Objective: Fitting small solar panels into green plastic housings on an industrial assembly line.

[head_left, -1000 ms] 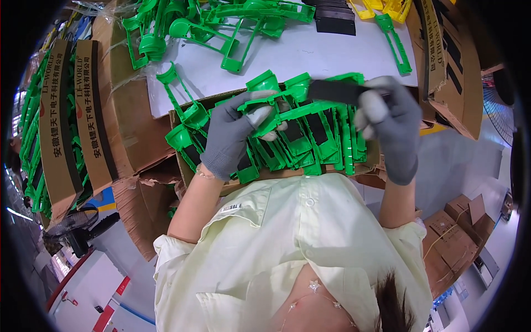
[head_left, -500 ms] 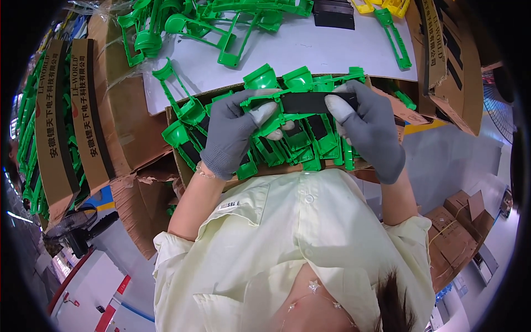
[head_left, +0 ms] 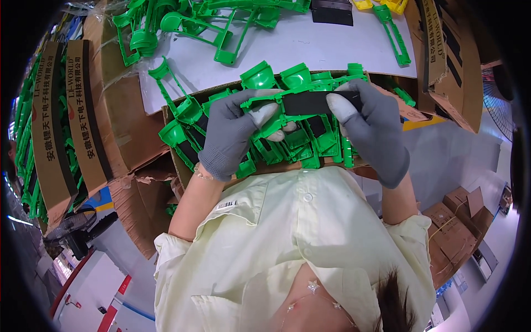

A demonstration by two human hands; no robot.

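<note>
Both grey-gloved hands hold a flat black rectangular strip (head_left: 312,102) against a green moulded plastic frame (head_left: 271,100), just above an open brown cardboard box (head_left: 180,160) packed with similar green plastic parts (head_left: 310,141). The left hand (head_left: 235,133) has its fingers (head_left: 263,95) closed on the frame's left end, while the right hand (head_left: 370,130) pinches the strip's right end. Beyond the box, loose green frames (head_left: 193,27) lie on the white tabletop (head_left: 310,47).

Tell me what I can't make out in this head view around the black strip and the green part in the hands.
- Black strip: its right end is covered by the right hand.
- Green part: its middle is behind the strip, its left under the left hand.
- Cardboard box of green parts: its near wall and bottom are hidden by hands and shirt.
- Black block: cut off by the top edge.
</note>
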